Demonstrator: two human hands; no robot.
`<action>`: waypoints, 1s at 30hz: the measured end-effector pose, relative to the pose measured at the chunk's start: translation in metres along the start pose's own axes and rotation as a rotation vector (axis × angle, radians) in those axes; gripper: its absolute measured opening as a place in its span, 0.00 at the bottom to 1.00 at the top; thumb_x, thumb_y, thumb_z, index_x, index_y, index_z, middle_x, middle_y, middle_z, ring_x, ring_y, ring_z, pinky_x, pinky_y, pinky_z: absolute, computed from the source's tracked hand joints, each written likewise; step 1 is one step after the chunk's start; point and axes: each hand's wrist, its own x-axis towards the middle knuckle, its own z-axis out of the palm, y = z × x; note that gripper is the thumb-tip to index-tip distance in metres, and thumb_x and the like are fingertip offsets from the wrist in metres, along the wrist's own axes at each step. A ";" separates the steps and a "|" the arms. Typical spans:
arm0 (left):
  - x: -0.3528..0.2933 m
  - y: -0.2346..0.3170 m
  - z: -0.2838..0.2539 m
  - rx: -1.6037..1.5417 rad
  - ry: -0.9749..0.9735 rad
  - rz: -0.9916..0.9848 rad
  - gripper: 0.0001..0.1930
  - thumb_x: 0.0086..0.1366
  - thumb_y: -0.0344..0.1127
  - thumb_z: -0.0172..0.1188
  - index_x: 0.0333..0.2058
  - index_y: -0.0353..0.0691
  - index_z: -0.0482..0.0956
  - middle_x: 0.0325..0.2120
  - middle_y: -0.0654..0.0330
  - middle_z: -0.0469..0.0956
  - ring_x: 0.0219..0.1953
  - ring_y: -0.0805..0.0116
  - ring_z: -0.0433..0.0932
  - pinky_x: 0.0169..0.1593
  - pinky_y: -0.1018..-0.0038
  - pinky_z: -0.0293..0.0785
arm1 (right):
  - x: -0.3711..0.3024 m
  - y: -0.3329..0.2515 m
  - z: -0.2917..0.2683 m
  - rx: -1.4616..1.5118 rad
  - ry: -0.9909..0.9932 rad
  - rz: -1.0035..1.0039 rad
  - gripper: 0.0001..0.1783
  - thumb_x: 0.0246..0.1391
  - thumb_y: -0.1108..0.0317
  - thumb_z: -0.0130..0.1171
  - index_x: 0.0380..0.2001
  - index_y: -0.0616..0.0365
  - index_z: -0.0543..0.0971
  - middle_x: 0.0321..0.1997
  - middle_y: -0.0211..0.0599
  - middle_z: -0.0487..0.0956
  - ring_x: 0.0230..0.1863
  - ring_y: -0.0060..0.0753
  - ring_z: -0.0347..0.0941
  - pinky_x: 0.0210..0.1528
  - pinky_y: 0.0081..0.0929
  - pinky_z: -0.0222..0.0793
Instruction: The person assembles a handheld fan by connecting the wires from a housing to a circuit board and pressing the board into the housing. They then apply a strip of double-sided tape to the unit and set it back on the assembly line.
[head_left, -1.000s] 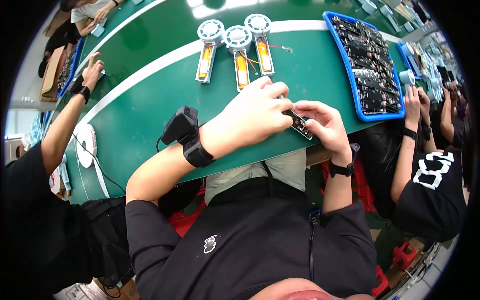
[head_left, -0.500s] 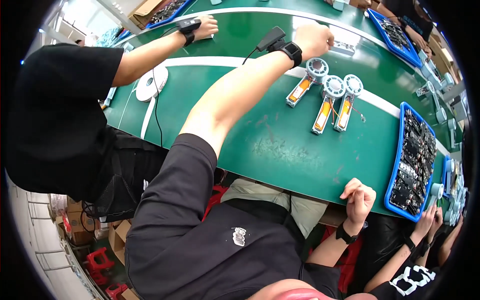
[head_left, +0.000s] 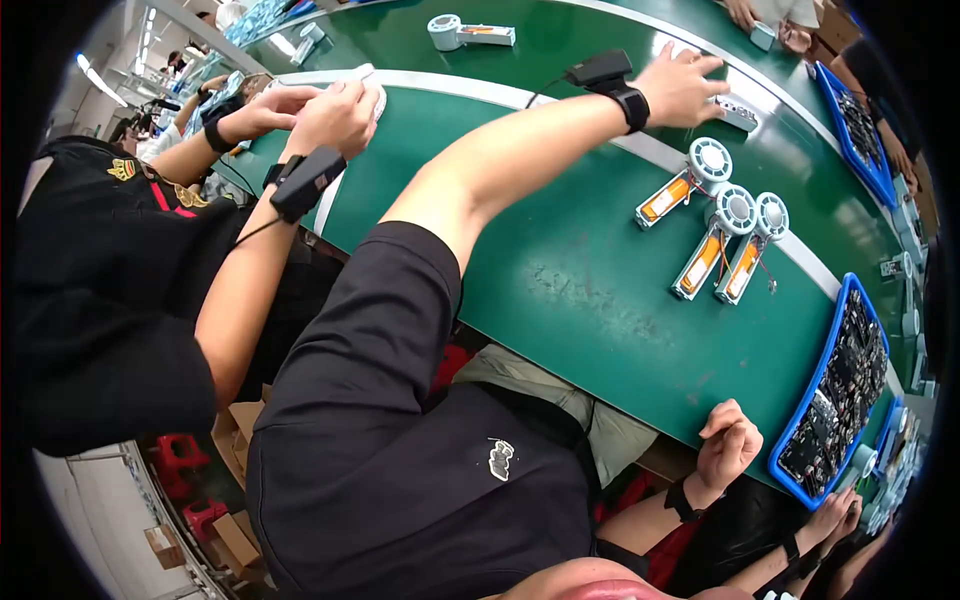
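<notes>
My left hand (head_left: 684, 90) reaches out over the far green belt with its fingers spread and nothing held in them. Just beyond its fingertips lies a small grey-white elongated part (head_left: 738, 114). Closer to me, three handheld fans stand out on the green table: one on the left (head_left: 708, 160), a middle one (head_left: 735, 210) and one on the right (head_left: 771, 215). Their handles lie open, showing orange-and-white cells and thin wires. My right hand (head_left: 730, 445) rests at the table's front edge, fingers curled in, with no object visible in it.
A blue tray (head_left: 800, 487) of black circuit boards sits on my right; another blue tray (head_left: 850, 150) lies across the belt. Another fan (head_left: 447, 33) is on the belt at the far left. The left neighbour's hands (head_left: 335, 120) hold a white roll. Other people's hands (head_left: 835, 512) work on the right.
My left hand has gone from curled fingers to spread ones above the belt. The view has shifted left. The neighbour's outstretched hand has come back to the white roll.
</notes>
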 end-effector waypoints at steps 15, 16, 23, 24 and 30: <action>-0.089 -0.162 0.024 0.418 -0.833 -0.809 0.27 0.71 0.54 0.47 0.66 0.57 0.68 0.67 0.49 0.65 0.70 0.45 0.60 0.64 0.24 0.49 | -0.004 -0.014 0.007 -0.052 0.149 0.200 0.21 0.65 0.67 0.53 0.18 0.63 0.77 0.19 0.30 0.77 0.19 0.18 0.63 0.23 0.22 0.56; -0.079 -0.152 0.017 0.434 -0.840 -0.924 0.28 0.69 0.54 0.49 0.66 0.57 0.68 0.68 0.49 0.63 0.71 0.46 0.58 0.63 0.22 0.48 | -0.004 -0.012 0.007 -0.046 0.124 0.164 0.21 0.66 0.66 0.53 0.18 0.62 0.77 0.19 0.29 0.77 0.19 0.17 0.62 0.23 0.21 0.55; 0.098 -0.020 0.045 -0.388 -0.215 -0.539 0.18 0.65 0.41 0.51 0.47 0.43 0.85 0.44 0.48 0.85 0.49 0.52 0.83 0.55 0.62 0.76 | 0.002 -0.016 0.003 -0.037 0.053 0.150 0.23 0.68 0.67 0.52 0.16 0.62 0.76 0.18 0.30 0.75 0.19 0.18 0.62 0.23 0.23 0.54; 0.121 0.044 0.033 -0.513 -0.189 -0.397 0.16 0.64 0.40 0.52 0.41 0.42 0.86 0.39 0.49 0.86 0.43 0.55 0.85 0.48 0.62 0.79 | -0.001 -0.011 -0.001 -0.038 0.067 0.143 0.24 0.68 0.68 0.51 0.15 0.62 0.75 0.17 0.31 0.74 0.19 0.20 0.62 0.23 0.23 0.55; 0.136 0.319 -0.092 -0.877 -0.342 -0.041 0.14 0.50 0.40 0.62 0.32 0.42 0.89 0.31 0.49 0.86 0.37 0.50 0.86 0.42 0.55 0.80 | -0.011 -0.007 -0.008 -0.061 0.036 0.074 0.26 0.67 0.71 0.51 0.11 0.60 0.68 0.14 0.34 0.72 0.18 0.24 0.62 0.22 0.24 0.52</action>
